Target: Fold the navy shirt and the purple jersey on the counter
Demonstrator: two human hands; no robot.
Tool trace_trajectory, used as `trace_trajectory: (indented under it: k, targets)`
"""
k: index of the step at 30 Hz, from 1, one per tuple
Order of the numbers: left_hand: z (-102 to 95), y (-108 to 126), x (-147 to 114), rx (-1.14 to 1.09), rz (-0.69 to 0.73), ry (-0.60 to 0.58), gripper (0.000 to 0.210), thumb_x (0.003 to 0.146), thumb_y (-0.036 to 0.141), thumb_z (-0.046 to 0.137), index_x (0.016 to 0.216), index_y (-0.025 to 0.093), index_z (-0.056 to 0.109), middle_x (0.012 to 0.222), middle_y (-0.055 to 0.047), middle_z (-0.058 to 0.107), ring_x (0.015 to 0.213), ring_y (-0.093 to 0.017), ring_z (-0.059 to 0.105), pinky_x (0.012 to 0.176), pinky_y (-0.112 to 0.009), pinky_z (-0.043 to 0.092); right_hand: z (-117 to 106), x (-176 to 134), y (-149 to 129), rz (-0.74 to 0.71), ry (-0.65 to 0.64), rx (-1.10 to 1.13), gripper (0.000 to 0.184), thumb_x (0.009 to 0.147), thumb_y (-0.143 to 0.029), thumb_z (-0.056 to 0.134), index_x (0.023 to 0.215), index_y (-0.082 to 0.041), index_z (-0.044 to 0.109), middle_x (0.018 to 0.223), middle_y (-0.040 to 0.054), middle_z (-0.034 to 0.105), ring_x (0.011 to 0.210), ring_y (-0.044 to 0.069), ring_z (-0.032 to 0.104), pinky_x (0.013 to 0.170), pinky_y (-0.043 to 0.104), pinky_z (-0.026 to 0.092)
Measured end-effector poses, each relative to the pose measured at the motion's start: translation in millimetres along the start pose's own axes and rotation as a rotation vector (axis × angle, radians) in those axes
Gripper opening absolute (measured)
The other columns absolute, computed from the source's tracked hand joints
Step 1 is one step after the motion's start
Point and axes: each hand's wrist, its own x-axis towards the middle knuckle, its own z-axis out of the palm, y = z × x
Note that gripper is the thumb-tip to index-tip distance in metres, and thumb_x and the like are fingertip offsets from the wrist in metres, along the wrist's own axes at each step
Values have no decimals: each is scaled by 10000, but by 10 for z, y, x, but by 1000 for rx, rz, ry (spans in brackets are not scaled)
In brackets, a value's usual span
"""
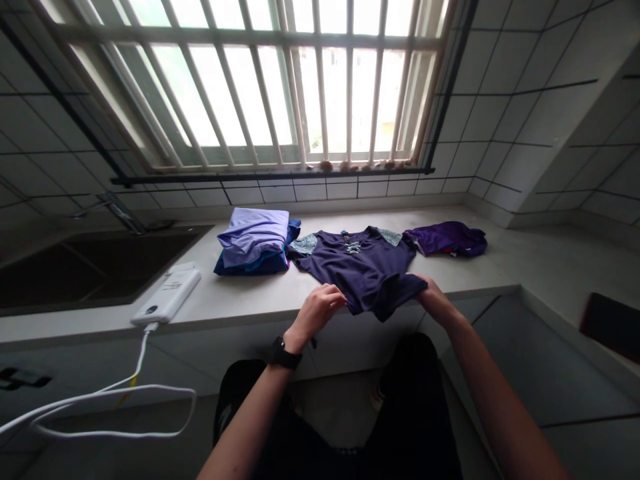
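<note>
A dark navy shirt (350,267) lies spread on the counter, its collar toward the window and its hem hanging over the front edge. Patterned light-blue patches mark the shoulders, with a small lace-like detail below the neckline. At the lower left of the hem, my left hand (320,308) has its fingers curled together against the fabric; a black watch is on that wrist. My right hand (434,299) grips the hem's right corner, lifting it outward, with some fingers hidden behind the cloth.
A folded stack of lilac and blue clothes (257,240) sits left of the shirt, and a folded purple garment (447,239) lies right. A white power bank (167,293) with a cable (143,357) is beside the sink (185,235). A dark phone-like object (610,325) rests far right.
</note>
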Motion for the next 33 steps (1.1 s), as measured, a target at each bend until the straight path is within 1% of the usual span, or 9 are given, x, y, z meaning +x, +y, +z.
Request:
trace_trajectory:
  k: [2, 6, 9, 11, 16, 20, 23, 27, 33]
  targets:
    - [-77, -74, 4, -38, -82, 127, 162, 974, 188, 604, 883, 222, 734, 877, -42, 742, 830, -179, 707, 801, -313, 575, -71, -36, -36, -46, -29, -30, 261, 772, -474, 712, 831, -229, 643, 850, 20, 712, 823, 224, 653, 786, 336, 559]
    - [-520, -225, 82, -6, -275, 573, 127, 960, 229, 580, 895, 213, 688, 886, -35, 724, 801, -174, 679, 778, -306, 567, -309, 21, -130, -161, 193, -124, 301, 738, -509, 727, 763, -240, 593, 834, 26, 701, 834, 227, 655, 798, 342, 552]
    - [-814, -268, 109, -2, -347, 829, 144, 975, 302, 566, 914, 210, 658, 890, -30, 712, 787, -170, 664, 785, -310, 567, -453, 38, -182, -244, 136, -269, 263, 725, -473, 722, 725, -241, 599, 892, 55, 724, 879, 250, 669, 804, 356, 556]
    - [-914, -237, 86, -7, -338, 870, 176, 986, 344, 557, 914, 211, 647, 888, -33, 706, 799, -175, 663, 793, -314, 571, -530, -15, -220, -219, 23, -387, 230, 774, -468, 676, 756, -238, 668, 895, 69, 740, 875, 264, 685, 809, 374, 566]
    - [-868, -155, 41, -38, -306, 513, 254, 992, 398, 531, 948, 212, 698, 908, -48, 749, 867, -208, 708, 849, -341, 584, -644, -129, -390, -107, -409, -622, 298, 815, -426, 691, 1028, -262, 818, 1111, 77, 791, 1038, 304, 730, 942, 403, 592]
    - [-588, -307, 163, 79, -342, 81, 304, 965, 345, 556, 1171, 216, 738, 1211, -95, 774, 1133, -243, 715, 1044, -363, 543, -320, 158, -470, -238, -175, -816, 443, 1001, -322, 452, 1343, -259, 725, 1432, 81, 669, 1362, 283, 596, 1198, 415, 433]
    - [-345, -495, 295, 279, -364, -151, 366, 976, 330, 557, 1290, 227, 716, 1444, -105, 676, 1393, -256, 585, 1175, -383, 451, 141, 484, -393, -27, -213, -1015, 583, 1042, -384, 449, 1607, -240, 470, 1687, 122, 398, 1549, 317, 380, 1255, 479, 347]
    - [-199, -712, 474, 418, -363, -254, 383, 1011, 342, 539, 1351, 249, 691, 1499, -105, 637, 1453, -253, 530, 1195, -396, 427, 579, 836, -212, 286, -253, -1182, 659, 1084, -566, 299, 1693, -321, 248, 1780, 121, 122, 1615, 432, 136, 1200, 754, 235]
    - [-272, -872, 825, 601, -514, -291, 464, 1046, 405, 462, 1448, 236, 620, 1493, -143, 615, 1383, -305, 567, 1111, -425, 483, 590, 1267, -7, 270, -185, -1225, 662, 1084, -568, 177, 1700, -329, 206, 1790, 83, 64, 1629, 410, 43, 1200, 799, 107]
